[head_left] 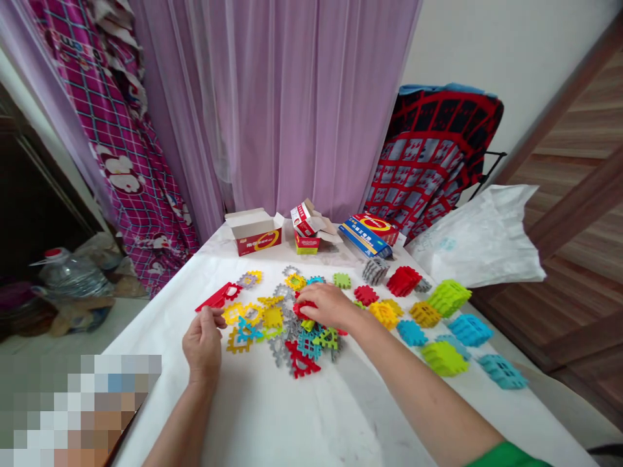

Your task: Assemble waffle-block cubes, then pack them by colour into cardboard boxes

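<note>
Curled down over a red piece at the middle of the mixed heap, the fingers of the right hand touch it, though I cannot tell whether they are clamped on it. At the heap's left, the left hand has its fingers drawn together at a long red piece; their grip is also unclear. The step in hand looks like picking red pieces out of the heap, and the next move seems to call for lifting straight up, so the interlocked-looking teeth of neighbouring pieces do not drag. Right of the heap stand same-coloured stacks, including a red stack and a blue stack, the latter near the right edge of the table; sideways room there is tight. Beyond the heap, an open red box and others line the far edge. The widest open surface lies on the heap's near side.
</note>
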Demonstrator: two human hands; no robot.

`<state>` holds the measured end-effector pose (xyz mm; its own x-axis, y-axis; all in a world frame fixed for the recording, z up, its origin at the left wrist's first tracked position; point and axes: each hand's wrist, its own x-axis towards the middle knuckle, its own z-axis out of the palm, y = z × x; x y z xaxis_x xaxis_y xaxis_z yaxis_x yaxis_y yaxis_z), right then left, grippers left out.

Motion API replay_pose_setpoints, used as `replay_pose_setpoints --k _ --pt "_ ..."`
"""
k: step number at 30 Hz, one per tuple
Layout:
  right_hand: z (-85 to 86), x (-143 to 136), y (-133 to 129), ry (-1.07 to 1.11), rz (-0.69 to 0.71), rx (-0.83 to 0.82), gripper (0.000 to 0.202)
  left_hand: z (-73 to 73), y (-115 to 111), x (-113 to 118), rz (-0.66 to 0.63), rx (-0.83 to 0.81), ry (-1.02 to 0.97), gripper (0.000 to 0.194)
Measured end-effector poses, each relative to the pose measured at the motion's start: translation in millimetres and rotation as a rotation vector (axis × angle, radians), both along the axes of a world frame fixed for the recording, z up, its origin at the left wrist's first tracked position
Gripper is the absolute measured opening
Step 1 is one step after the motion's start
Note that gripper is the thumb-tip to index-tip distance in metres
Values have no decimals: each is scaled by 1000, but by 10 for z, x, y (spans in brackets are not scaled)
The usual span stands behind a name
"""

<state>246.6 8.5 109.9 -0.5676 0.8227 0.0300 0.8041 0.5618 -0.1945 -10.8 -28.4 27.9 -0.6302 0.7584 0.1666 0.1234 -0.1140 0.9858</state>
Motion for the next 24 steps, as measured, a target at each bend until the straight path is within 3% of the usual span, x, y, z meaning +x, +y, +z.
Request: replay_pose_setpoints --k 5,9,13,18,24 --pt "-152 -810 129 -3 26 16 26 -115 104 -131 73 3 -56 43" --pt "-230 -1132 293 -61 -22 14 26 -183 144 -135 69 4 -50 43" --pt "-303 -1222 406 -120 -29 -39 30 -199 149 -110 40 -8 -40 45" --pt "-370 -1235 448 -82 -41 -51 18 -197 150 -93 11 -29 -13 48" --pt "-308 -1086 390 307 -160 79 14 -152 94 -30 -52 -55 60 41"
